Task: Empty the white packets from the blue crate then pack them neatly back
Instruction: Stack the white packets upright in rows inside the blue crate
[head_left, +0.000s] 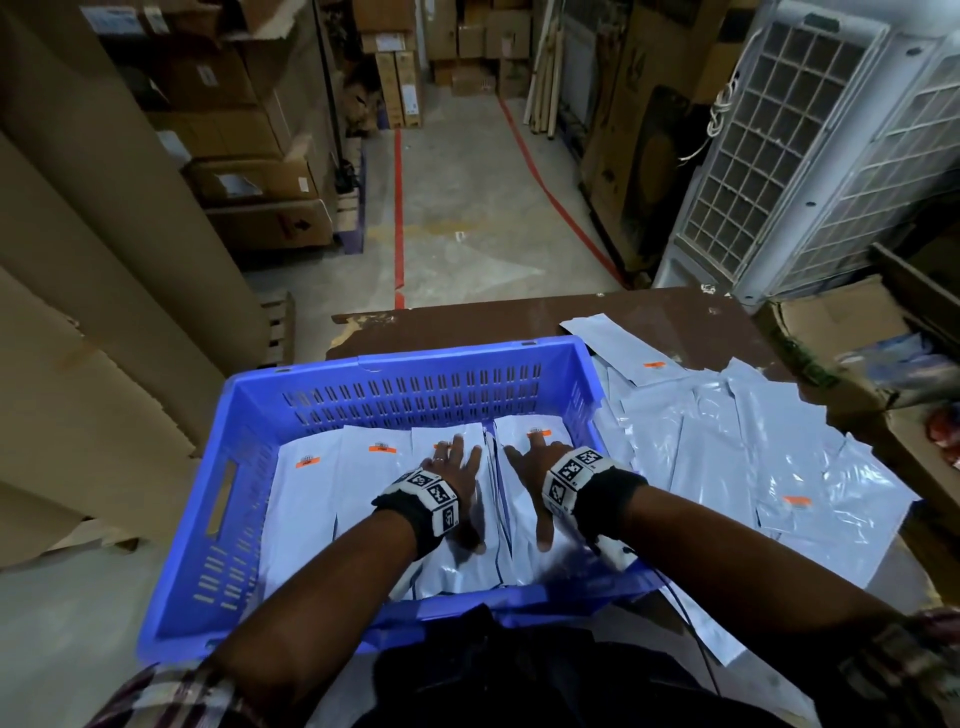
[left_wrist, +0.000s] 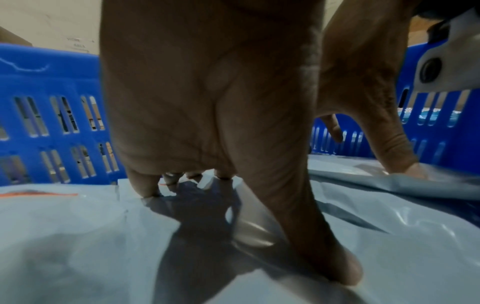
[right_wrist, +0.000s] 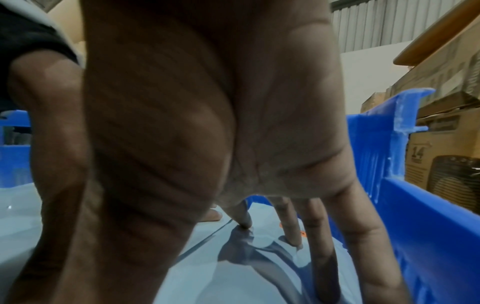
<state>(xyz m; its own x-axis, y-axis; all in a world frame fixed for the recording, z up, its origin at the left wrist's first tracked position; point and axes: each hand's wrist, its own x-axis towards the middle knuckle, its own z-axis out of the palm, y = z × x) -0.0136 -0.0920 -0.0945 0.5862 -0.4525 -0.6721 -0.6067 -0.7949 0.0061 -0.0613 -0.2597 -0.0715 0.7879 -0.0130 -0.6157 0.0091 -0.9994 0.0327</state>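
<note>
A blue slotted crate (head_left: 249, 415) stands on the brown table (head_left: 649, 317) in front of me. White packets (head_left: 322, 499) with small orange labels lie side by side in it. My left hand (head_left: 454, 467) presses flat on the middle packets, fingers spread. My right hand (head_left: 535, 467) presses flat on the right-hand stack, fingers spread. In the left wrist view my left hand (left_wrist: 207, 123) has its fingertips and thumb down on a packet (left_wrist: 78, 236). The right wrist view shows my right hand (right_wrist: 233, 144) with fingers straight on a packet (right_wrist: 233, 277) beside the crate wall (right_wrist: 428, 226).
More white packets (head_left: 727, 467) lie loose on the table to the right of the crate. An open cardboard box (head_left: 852, 332) sits at the far right. Tall cardboard sheets (head_left: 104, 260) lean at the left, white grilled units (head_left: 779, 156) stand behind the table.
</note>
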